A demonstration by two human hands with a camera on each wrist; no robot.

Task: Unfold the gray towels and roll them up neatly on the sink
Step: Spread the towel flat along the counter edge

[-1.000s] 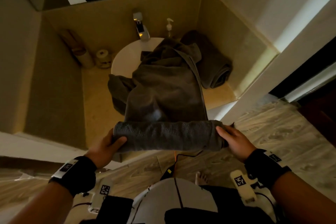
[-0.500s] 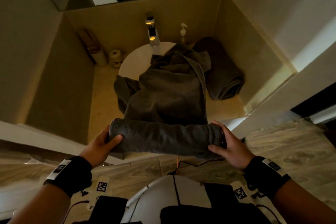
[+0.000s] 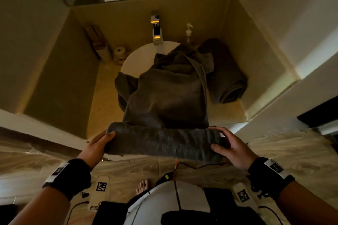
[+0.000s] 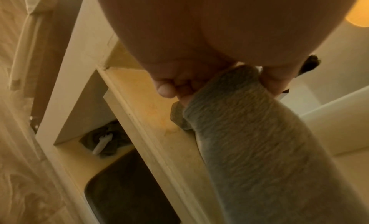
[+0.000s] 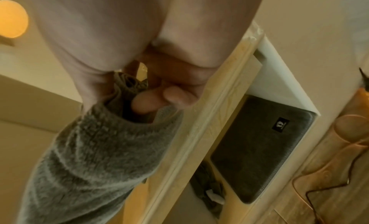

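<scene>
A gray towel [image 3: 164, 100] lies over the white round sink [image 3: 139, 56] and the beige counter [image 3: 104, 97]. Its near end is rolled into a thick tube [image 3: 162, 141] at the counter's front edge. My left hand [image 3: 99, 145] grips the tube's left end, thumb on top. My right hand [image 3: 231, 144] grips the right end, fingers curled over it. In the left wrist view the roll [image 4: 249, 140] runs away from my fingers [image 4: 165, 90]. In the right wrist view my fingers [image 5: 159, 99] press into the roll's open end [image 5: 103, 140]. A second gray towel, rolled [image 3: 225, 76], lies at the counter's right.
A faucet [image 3: 157, 31] and a soap pump [image 3: 188, 32] stand behind the sink. A toilet roll [image 3: 119, 52] and a bottle [image 3: 99, 46] sit at the back left. Walls close in both sides of the counter. A dark mat [image 5: 259, 148] lies on the shelf below.
The roll has grown thicker and moved a little forward onto the counter. Both hands shifted with it, still at its two ends.
</scene>
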